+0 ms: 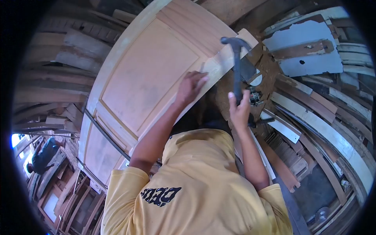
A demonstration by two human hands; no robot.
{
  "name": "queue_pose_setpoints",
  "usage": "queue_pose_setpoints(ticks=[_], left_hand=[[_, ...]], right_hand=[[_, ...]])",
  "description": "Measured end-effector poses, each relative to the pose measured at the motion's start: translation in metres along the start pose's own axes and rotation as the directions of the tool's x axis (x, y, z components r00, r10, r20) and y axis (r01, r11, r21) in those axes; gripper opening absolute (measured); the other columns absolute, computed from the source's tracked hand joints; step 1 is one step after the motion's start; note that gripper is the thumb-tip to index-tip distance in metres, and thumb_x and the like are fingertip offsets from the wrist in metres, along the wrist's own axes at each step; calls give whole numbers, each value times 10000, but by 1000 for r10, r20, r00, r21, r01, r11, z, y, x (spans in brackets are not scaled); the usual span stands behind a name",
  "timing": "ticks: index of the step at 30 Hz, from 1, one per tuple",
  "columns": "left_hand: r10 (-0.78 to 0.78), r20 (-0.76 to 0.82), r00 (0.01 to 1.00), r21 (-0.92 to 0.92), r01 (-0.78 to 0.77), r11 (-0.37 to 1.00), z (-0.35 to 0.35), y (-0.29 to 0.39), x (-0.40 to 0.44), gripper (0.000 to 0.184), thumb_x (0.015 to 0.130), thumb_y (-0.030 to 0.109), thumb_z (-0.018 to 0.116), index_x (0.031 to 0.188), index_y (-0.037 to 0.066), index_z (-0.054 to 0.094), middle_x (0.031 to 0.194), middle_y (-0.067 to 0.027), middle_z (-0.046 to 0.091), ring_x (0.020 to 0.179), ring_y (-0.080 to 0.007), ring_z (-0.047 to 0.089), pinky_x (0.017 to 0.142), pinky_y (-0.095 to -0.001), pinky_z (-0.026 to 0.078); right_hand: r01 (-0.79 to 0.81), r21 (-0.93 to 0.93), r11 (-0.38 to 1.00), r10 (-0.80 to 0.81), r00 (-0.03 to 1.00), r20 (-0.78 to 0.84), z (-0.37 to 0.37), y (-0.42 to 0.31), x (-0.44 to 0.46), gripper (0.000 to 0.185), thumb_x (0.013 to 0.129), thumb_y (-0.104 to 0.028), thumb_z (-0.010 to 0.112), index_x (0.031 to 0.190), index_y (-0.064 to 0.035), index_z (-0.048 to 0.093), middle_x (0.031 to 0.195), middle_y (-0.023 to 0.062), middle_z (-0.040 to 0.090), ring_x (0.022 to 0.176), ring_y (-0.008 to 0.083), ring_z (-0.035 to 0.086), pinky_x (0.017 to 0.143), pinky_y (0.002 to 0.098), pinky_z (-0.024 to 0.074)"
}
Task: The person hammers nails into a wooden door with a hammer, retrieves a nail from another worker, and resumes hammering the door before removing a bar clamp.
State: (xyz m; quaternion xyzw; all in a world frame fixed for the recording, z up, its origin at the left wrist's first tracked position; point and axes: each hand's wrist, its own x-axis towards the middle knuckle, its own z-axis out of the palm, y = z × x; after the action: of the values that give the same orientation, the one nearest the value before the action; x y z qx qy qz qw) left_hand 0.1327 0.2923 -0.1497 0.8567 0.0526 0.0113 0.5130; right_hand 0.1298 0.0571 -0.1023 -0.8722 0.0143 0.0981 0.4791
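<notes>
My right hand [239, 107] grips a claw hammer [237, 66] by its dark handle, the head raised over the corner of a wooden panel door [152, 70]. My left hand [191, 87] rests at the door's near edge rail, its fingers drawn together. Whatever they may hold is too small and blurred to make out. The door has a pale frame around large flat panels, with a reddish-brown board [192, 25] across its far end. A long bar clamp [105, 132] spans the door to the left.
Another clamp [92, 173] crosses the door lower down. Stacked planks [51, 84] line the left side, and more boards [325, 113] lie at right. A torn white sheet [303, 47] leans at upper right. Another person [45, 154] bends over at far left.
</notes>
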Motion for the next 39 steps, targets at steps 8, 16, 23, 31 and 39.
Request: queue_pose_setpoints(ticks=[8,16,23,31,39], left_hand=[[98,-286,953,393,24,919,-5,-52,-3,208,1050,92,513,1163,38,678,1017,-154,684,930,-355,623,835,-461,513],[158,-274,949,425,-28,905,-1,-56,-2,220,1019,39,512,1184,16,655,978,-159,655,898,-349,615,814,-473,512],[92,-259,961,367,9,930,-6,-52,-3,276,965,8,525,1213,2,645,973,-178,641,914,-355,607,837,-463,509],[162,-276,947,349,-59,935,-11,-48,-2,325,950,-1,484,1233,15,645,945,-158,629,907,-344,620,836,-461,520],[175,-265,948,341,-78,937,-6,-58,-7,328,896,-49,560,1204,28,643,985,-142,657,961,-346,637,847,-445,537]], right_hand=[[298,-373,879,-340,939,-53,-25,19,69,637,1058,-252,584,1615,-120,302,1003,237,718,891,443,717,711,523,547],[395,-438,808,-504,847,-167,-14,30,78,540,1076,-192,543,1597,-253,417,1039,228,730,855,416,729,669,497,556],[311,-435,845,-382,921,-83,-27,16,85,594,1067,-237,581,1611,-338,366,947,224,740,811,431,721,641,500,543],[65,-507,859,-50,998,44,-25,16,81,546,1089,-262,525,1611,-296,368,1087,228,734,848,443,718,664,515,542],[216,-118,969,-229,967,-109,-36,-8,57,707,1074,-251,561,1613,37,205,1315,275,662,1079,420,712,871,428,574]])
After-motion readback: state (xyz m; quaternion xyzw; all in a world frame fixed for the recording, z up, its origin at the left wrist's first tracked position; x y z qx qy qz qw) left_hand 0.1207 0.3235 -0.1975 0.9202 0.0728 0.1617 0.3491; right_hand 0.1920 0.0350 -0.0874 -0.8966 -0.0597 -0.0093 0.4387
